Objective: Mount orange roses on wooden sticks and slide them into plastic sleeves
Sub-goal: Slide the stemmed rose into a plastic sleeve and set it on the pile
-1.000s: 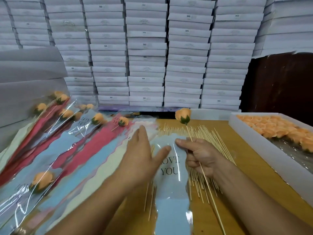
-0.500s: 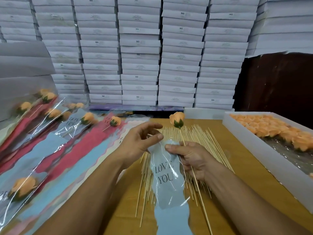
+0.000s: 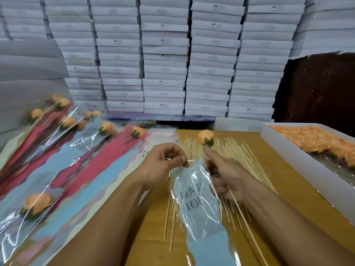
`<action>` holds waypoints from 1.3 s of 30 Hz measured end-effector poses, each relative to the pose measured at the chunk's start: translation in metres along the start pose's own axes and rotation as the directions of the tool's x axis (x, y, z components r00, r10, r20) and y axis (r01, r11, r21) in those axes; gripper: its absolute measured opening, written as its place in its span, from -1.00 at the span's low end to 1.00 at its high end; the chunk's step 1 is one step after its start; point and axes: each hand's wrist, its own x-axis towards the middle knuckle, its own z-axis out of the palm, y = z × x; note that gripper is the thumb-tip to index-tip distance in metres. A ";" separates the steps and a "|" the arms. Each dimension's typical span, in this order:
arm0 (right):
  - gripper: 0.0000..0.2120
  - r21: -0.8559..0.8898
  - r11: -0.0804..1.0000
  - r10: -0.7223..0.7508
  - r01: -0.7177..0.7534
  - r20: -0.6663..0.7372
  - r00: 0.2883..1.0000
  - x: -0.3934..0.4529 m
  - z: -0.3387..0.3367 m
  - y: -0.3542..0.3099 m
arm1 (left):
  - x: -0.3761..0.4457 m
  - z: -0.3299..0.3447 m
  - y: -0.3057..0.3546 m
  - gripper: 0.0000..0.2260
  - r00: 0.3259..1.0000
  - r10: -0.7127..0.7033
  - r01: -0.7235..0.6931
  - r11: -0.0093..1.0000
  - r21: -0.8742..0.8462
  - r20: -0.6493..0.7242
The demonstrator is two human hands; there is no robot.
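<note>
Sleeve point(image 3: 194, 192) mouth lifted, wooden table point(image 3: 269, 189), stacked white boxes point(image 3: 165, 54)

Plastic sleeve point(image 3: 196, 196): clear glossy film, creased, with bright glare streaks; lower part backed by matt pale blue paper; dark "LOVE YOU" print on the film. Orange rose point(image 3: 205, 138): matt, soft-looking petals, possibly foam or soap, material not certain at this sharpness; dark green matt calyx beneath. Wooden stick point(image 3: 247, 227): pale, bare, unvarnished wood, smooth. Loose sticks point(image 3: 240, 156) on the tabletop: same pale raw wood. Tabletop point(image 3: 288, 189): yellow-brown wood-grain surface, low sheen. Filled sleeves point(image 3: 63, 160): glossy clear film over matt red, blue and cream paper. Tray point(image 3: 299, 167): white matt board walls. Stacked boxes point(image 3: 165, 60): white matt cardboard, printed labels.
</note>
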 end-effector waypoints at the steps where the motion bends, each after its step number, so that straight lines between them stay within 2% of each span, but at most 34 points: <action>1: -0.61 0.037 0.999 0.009 -0.007 -0.036 0.999 0.003 -0.003 -0.001 | -0.001 -0.001 -0.001 -0.93 1.000 -0.010 0.010 1.000 -0.020 0.025; 4: -0.71 0.168 0.985 0.048 -0.034 -0.081 0.996 0.012 -0.013 -0.007 | -0.003 -0.003 0.000 -0.89 0.994 -0.027 0.041 0.991 -0.124 0.109; 7: -0.71 0.214 0.975 0.082 -0.067 -0.063 0.995 0.021 -0.021 -0.025 | -0.004 0.000 0.004 -0.94 0.981 -0.008 0.055 0.969 -0.243 0.194; 12: -0.66 0.134 0.990 0.055 -0.036 -0.142 0.988 0.055 -0.024 -0.064 | -0.006 0.003 0.006 -0.83 0.955 0.001 0.116 0.919 -0.376 0.296; 16: -0.68 0.053 0.998 0.035 -0.023 -0.233 0.972 0.084 -0.018 -0.082 | -0.008 0.001 0.006 -0.93 0.931 0.037 0.128 0.900 -0.418 0.364; 19: -0.68 0.020 1.000 -0.002 0.009 -0.311 0.950 0.101 -0.017 -0.091 | -0.008 -0.002 0.005 -0.94 0.901 0.042 0.138 0.915 -0.378 0.433; 23: -0.66 -0.002 1.000 -0.028 0.030 -0.377 0.926 0.115 -0.018 -0.097 | -0.007 -0.002 0.003 -0.95 0.889 0.026 0.146 0.930 -0.336 0.458; 34: -0.71 -0.069 0.998 -0.034 0.012 -0.327 0.944 0.110 -0.007 -0.091 | -0.005 0.000 0.000 -0.94 0.890 -0.022 0.155 0.954 -0.258 0.455; 39: -0.71 -0.088 0.996 -0.028 0.007 -0.235 0.971 0.093 0.004 -0.078 | -0.003 0.000 -0.001 -0.89 0.915 -0.017 0.128 0.959 -0.251 0.404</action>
